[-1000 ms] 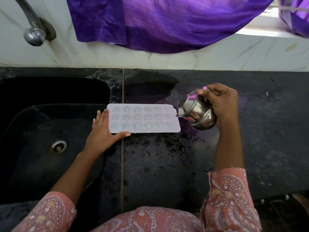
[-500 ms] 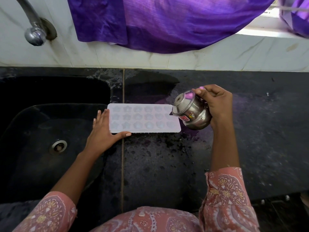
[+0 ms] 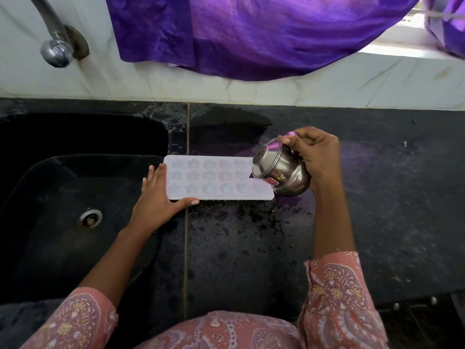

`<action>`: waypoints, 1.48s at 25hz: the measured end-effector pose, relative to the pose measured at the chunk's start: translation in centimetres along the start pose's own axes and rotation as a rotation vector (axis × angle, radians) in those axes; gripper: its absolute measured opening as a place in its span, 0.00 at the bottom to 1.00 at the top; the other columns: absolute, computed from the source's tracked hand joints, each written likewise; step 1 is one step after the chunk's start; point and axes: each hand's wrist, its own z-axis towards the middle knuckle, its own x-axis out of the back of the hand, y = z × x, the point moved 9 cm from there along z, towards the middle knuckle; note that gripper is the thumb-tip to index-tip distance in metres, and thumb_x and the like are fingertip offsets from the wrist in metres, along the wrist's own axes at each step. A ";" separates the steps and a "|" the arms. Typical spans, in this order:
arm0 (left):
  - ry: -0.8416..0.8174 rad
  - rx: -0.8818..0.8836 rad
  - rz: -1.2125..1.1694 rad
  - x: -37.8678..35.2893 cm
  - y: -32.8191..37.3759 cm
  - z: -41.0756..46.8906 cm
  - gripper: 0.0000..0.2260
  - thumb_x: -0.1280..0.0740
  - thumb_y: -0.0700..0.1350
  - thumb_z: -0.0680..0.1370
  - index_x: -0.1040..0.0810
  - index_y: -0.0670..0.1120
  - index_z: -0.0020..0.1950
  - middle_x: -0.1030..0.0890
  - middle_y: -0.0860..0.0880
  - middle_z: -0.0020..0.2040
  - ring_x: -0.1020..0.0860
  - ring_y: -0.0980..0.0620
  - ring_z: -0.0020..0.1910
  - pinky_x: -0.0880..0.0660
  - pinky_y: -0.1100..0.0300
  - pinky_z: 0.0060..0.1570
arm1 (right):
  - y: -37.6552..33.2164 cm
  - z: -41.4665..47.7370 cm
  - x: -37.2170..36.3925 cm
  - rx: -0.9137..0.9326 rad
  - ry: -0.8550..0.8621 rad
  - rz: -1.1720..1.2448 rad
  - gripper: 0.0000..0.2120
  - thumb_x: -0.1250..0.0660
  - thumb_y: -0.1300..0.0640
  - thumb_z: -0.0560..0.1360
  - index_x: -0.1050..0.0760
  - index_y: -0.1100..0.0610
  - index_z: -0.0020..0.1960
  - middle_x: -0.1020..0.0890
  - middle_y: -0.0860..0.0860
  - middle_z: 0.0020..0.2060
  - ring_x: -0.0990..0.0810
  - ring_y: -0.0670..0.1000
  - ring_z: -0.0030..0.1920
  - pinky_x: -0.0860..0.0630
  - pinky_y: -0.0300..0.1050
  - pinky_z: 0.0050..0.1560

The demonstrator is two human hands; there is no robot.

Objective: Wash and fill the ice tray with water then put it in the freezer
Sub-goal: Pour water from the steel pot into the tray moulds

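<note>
A: Where is the ice tray (image 3: pixel 216 178) sitting?

B: Flat on the black counter (image 3: pixel 377 197), its left end at the edge of the black sink (image 3: pixel 63 185). It is white, with rows of star, flower and heart moulds. Whether the moulds hold water I cannot tell.

A: And the left hand (image 3: pixel 156 200)?

B: At nine o'clock of the tray, laid flat and spread. The fingers lie along the tray's left end and the thumb runs along its near edge, so the corner sits in the crook between them.

A: The right hand (image 3: pixel 314 157)?

B: At three o'clock of the tray, closed round a small steel pot (image 3: pixel 281 170). The fingers curl over the pot's rim and neck. The pot is tipped with its mouth facing left, over the tray's right end, and it hides the last moulds there. A red sticker shows on its belly.

A: Is water coming out?

B: I see no clear stream. The counter is wet, though, with drops and a puddle at five o'clock of the tray, under the pot.

A: What else is around?

B: A metal tap (image 3: pixel 54 46) at eleven o'clock over the sink, a drain (image 3: pixel 89 219) in the basin, and a purple cloth (image 3: pixel 251 34) hanging at twelve o'clock against the white marble wall (image 3: pixel 327 89). Both sleeves are pink with a paisley print
</note>
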 end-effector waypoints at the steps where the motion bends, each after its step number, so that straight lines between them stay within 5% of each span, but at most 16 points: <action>1: 0.000 0.001 0.001 0.0 0.0 0.0 0.54 0.36 0.69 0.61 0.54 0.43 0.77 0.52 0.48 0.78 0.60 0.53 0.76 0.62 0.55 0.73 | -0.1 0.0 -0.1 0.006 -0.005 -0.011 0.09 0.25 0.65 0.65 0.21 0.53 0.35 0.18 0.44 0.27 0.20 0.42 0.31 0.25 0.34 0.35; 37: 0.006 -0.013 -0.001 -0.2 -0.1 0.1 0.55 0.36 0.69 0.60 0.53 0.43 0.77 0.51 0.47 0.78 0.59 0.52 0.76 0.61 0.54 0.73 | -1.6 0.2 -0.3 0.092 -0.003 -0.114 0.07 0.24 0.61 0.65 0.21 0.51 0.36 0.18 0.41 0.27 0.21 0.41 0.32 0.24 0.37 0.37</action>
